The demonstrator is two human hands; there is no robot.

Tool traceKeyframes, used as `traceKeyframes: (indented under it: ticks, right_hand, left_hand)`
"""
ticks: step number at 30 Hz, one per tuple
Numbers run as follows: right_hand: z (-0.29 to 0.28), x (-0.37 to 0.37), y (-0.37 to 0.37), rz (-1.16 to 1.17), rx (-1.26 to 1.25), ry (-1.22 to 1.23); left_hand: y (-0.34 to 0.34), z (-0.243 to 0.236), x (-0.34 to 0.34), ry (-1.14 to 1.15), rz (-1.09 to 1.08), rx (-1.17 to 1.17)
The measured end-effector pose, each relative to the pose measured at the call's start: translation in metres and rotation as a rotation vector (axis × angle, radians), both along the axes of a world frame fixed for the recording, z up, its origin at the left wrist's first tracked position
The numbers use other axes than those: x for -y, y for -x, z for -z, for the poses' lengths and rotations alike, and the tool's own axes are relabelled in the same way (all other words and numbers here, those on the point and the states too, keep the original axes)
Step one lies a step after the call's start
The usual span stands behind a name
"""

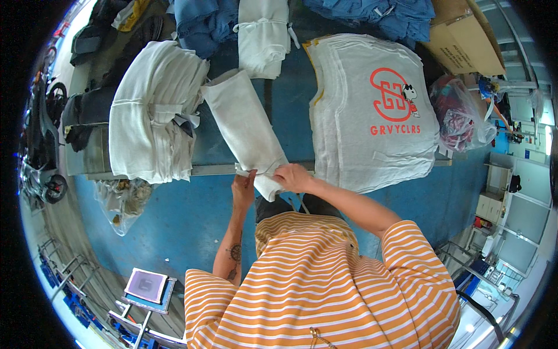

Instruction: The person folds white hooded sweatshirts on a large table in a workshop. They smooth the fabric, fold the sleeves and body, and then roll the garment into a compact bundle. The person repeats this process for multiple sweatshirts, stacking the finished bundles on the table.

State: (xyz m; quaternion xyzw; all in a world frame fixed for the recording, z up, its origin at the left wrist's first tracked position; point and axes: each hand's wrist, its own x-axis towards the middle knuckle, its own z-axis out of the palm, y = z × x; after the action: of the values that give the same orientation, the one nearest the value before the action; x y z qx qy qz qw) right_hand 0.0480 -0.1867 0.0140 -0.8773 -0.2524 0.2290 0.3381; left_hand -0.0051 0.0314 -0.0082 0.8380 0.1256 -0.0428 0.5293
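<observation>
1. Left hand (244, 185) is pinching a white strip (241, 171), fingers closed.
2. Right hand (293, 177) is gripping the cloth bundle (243, 125) along its right side, fingers curled.
3. The bundle is overhanging the near edge of the table (295, 110).

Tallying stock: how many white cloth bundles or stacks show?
4: left bundle, far bundle, central bundle touched by left hand and right hand, printed stack at right. More may be hidden.

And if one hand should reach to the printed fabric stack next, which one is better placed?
Probably the right hand: it is nearer to the printed fabric stack. The left hand is farther away, at the opposite side of the white bundle.
</observation>
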Motion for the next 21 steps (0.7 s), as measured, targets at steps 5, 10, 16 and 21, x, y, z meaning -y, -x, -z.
traceKeyframes:
  ticks: [5,10,16,21]
  right_hand:
    - [-0.008,0.041,-0.036,-0.055,-0.023,0.192]
    - [0.003,0.050,-0.043,-0.033,-0.128,0.079]
    - [-0.041,0.030,-0.086,-0.088,-0.545,-0.069]
    - [-0.054,-0.006,-0.090,0.161,-0.647,-0.627]
  left_hand:
    - [0.018,0.040,-0.015,-0.217,-0.220,-0.005]
    - [-0.023,0.005,0.025,0.443,-0.289,0.164]
    - [-0.036,0.009,0.051,-0.300,0.441,0.505]
    - [-0.048,0.012,0.036,0.021,0.543,0.287]
